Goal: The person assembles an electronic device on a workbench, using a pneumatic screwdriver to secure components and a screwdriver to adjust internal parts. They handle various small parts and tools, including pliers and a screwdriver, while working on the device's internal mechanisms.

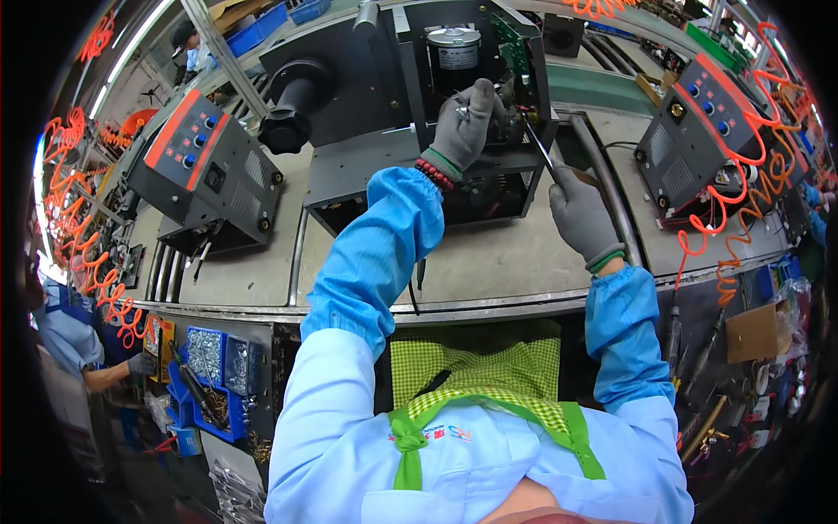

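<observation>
In front of me stands a dark grey machine housing (pixel 349 179) with its side open. Inside it are a black cylindrical motor with a silver cap (pixel 456 54) and a green circuit board (pixel 510 45). My left hand (pixel 464 127), in a grey glove, reaches into the opening beside the motor. Its fingers are curled, and whatever lies between them is hidden. My right hand (pixel 583 214), also gloved, is closed round a long thin silver tool (pixel 539 147). The tool's tip points into the housing, just right of my left hand; its exact kind does not show.
Similar machines with orange-edged panels stand at left (pixel 209 162) and right (pixel 698 131). Orange coiled hoses (pixel 738 196) hang on both sides. Blue bins of screws (pixel 208 354) sit at lower left, near another person's gloved hand (pixel 140 364). A black spool holder (pixel 292 105) juts from the housing.
</observation>
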A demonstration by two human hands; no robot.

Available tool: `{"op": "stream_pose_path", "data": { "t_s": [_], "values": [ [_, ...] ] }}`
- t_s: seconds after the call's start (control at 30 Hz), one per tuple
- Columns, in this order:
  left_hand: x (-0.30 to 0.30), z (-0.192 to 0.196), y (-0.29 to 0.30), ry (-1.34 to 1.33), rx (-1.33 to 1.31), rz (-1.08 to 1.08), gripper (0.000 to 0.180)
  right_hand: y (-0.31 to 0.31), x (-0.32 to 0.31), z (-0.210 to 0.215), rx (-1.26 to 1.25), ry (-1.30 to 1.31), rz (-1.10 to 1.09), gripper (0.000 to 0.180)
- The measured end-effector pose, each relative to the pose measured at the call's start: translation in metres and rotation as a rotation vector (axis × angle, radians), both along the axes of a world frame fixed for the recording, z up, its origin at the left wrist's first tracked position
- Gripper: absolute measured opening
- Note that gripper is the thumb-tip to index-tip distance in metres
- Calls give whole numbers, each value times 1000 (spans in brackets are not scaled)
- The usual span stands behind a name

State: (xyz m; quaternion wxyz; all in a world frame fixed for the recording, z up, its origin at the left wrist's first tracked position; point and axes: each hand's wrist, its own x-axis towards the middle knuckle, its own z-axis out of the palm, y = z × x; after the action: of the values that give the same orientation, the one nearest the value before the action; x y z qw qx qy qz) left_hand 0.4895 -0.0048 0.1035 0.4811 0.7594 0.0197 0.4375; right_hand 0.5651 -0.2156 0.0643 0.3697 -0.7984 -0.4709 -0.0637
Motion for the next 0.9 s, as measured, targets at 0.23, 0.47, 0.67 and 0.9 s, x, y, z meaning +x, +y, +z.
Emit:
{"op": "stream_pose_path", "data": {
  "t_s": [0.23, 0.47, 0.67, 0.9],
  "values": [
    [12, 6, -12, -18, 83, 54, 59, -2, -4, 12, -85, 68, -7, 39],
    [26, -7, -20, -203, -43, -42, 47, -1, -3, 6, -68, 36, 16, 39],
    [6, -22, -16, -123, 83, 41, 50, -1, -4, 9, -105, 112, -20, 32],
    [6, -12, -31, 9, 466, 92, 33, 0, -1, 4, -62, 54, -19, 30]
  ]
}}
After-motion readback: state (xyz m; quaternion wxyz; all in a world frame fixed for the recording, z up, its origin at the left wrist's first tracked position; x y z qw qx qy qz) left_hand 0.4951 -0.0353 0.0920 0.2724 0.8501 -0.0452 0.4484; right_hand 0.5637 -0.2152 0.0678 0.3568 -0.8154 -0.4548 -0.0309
